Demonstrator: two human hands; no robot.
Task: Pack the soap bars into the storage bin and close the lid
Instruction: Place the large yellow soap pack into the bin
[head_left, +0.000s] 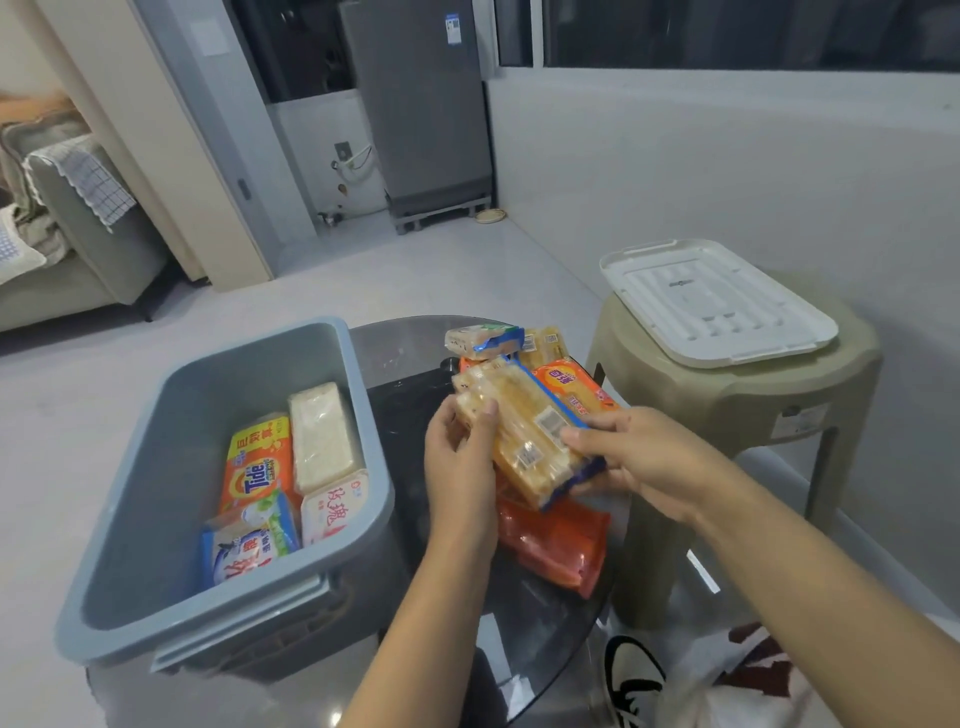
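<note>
2 hands hold one wrapped yellow soap pack (524, 441) above the round glass table (545, 623). Our left hand (460, 457) has its fingers closed on the pack's left end, and our right hand (644, 457) clamps the right, near end, thumb on top and fingers underneath.

Left of the pack sits the grey storage bin (156, 467), open, resting on the table's left side. We count 4 soap bars inside it, all toward its right wall: an orange Tide bar (257, 467), a pale clear-wrapped bar (322, 436) at the far end, a white bar with red lettering (332, 506), and a blue-and-white bar (249, 540) nearest us.

More soap waits on the table: an orange pack (558, 540) just under the held one, and a small pile (519, 343) on the far side.

The white lid (717, 301) lies flat on a beige plastic stool (737, 415) to the right, well apart from the bin.
</note>
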